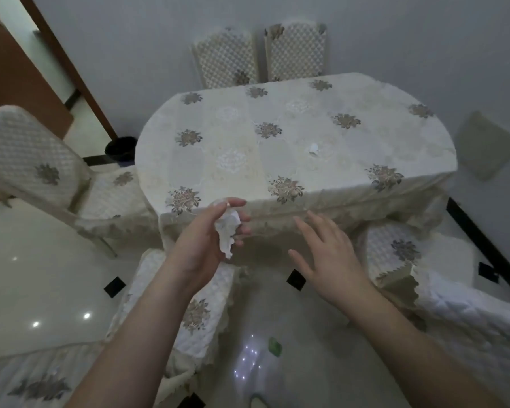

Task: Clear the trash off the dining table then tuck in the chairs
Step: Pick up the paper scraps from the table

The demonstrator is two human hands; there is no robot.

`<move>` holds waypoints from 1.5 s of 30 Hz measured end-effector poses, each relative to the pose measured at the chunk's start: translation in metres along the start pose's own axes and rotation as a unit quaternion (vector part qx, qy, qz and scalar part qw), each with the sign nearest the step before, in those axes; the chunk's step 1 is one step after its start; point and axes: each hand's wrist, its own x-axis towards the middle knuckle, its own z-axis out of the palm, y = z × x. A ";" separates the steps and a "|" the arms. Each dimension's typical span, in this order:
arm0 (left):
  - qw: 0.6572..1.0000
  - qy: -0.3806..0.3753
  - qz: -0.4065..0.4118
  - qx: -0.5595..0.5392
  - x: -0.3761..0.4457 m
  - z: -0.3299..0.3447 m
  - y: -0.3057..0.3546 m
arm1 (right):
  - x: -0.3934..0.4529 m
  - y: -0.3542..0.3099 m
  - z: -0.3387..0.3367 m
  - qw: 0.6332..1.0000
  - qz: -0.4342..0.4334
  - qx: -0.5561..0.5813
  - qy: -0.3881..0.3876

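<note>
The left hand [202, 245] grips a crumpled tissue [228, 234] at the table [351, 195] edge. The right hand [327, 254] hovers beside it, fingers spread, holding nothing. A paper scrap [314, 149] lies on the tabletop.

Bare forearms, perhaps a ring [228, 204].

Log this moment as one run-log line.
left hand: holds crumpled tissue | right hand: open, empty | dining table: one tissue scrap left | black bin: beyond table's left end

Left hand [206, 237] pinches with curled fingers [242, 228]; right hand [327, 257] spread flat.
</note>
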 end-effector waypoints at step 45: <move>0.946 0.189 -0.198 -0.174 0.168 -0.250 -0.693 | -0.067 0.269 0.863 0.936 0.002 -0.043 -0.349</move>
